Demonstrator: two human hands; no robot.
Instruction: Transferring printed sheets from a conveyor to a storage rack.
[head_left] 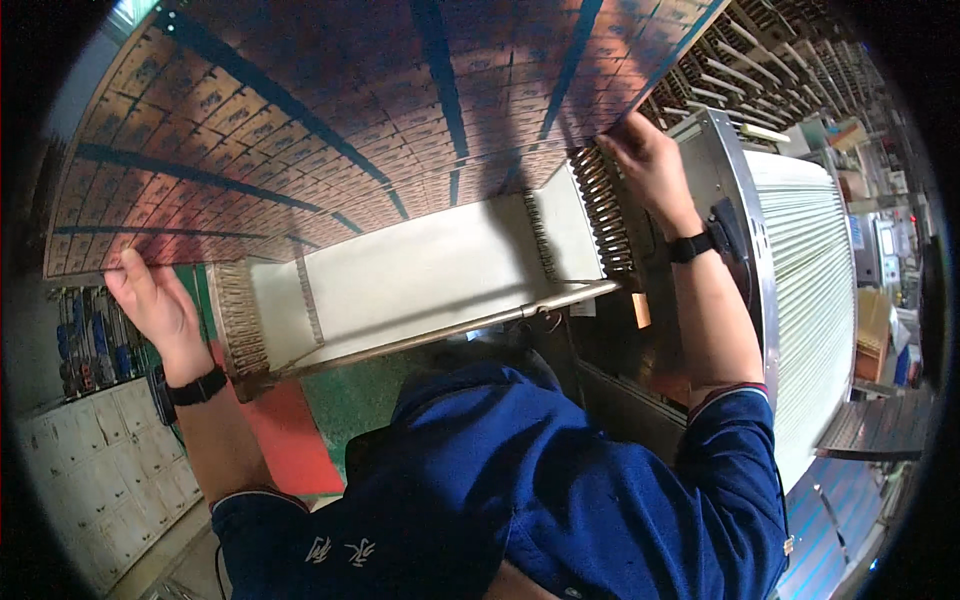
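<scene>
A large copper-coloured circuit board panel (290,140) with dark blue stripes and a grid of small repeated patterns fills the upper part of the view, tilted over a rack. At its lower left corner, my left hand (158,308) pinches the edge with the thumb on the face. My right hand (652,170) grips the panel's right edge, its fingers partly behind the board. Below the panel stands the rack (430,340), with a metal front bar, a white base (420,265) and rows of coil-like slots (603,215) along both sides.
To the right stands a metal-framed rack with many thin pale slats (805,240). More coiled slots with upright pieces (740,75) lie at the upper right. White lockers (110,455) line the left. The floor shows a red strip (290,435) beside green (345,410). Striped panels (830,530) lie lower right.
</scene>
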